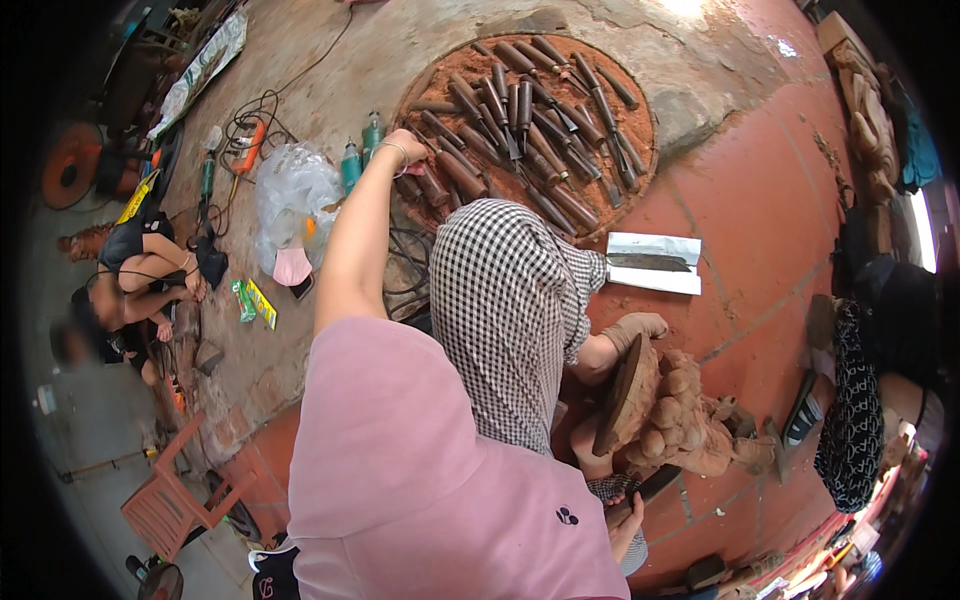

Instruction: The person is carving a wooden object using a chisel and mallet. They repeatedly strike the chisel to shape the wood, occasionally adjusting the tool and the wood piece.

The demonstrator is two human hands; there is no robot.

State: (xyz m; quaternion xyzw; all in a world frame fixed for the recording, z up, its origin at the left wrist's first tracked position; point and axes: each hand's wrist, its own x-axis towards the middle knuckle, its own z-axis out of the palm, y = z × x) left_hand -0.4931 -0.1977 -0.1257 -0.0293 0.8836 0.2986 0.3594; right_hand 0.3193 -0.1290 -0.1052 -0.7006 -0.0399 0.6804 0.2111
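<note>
My left arm stretches far forward, and my left hand, with a bracelet at the wrist, is at the left rim of a round tray. Its curled fingers touch the wooden handles of several carving chisels lying there; what they grip is partly hidden. Down by my leg, my right hand is closed around a dark bar-shaped piece, mostly hidden by my sleeve. Beside my feet rests a carved brown wood piece with rounded lumps. My checkered trouser leg is bent between both arms.
Green power tools, a plastic bag and tangled cables stand left of the tray. A dark blade lies on white paper. Another person crouches at the left, near a plastic chair. More carvings line the right.
</note>
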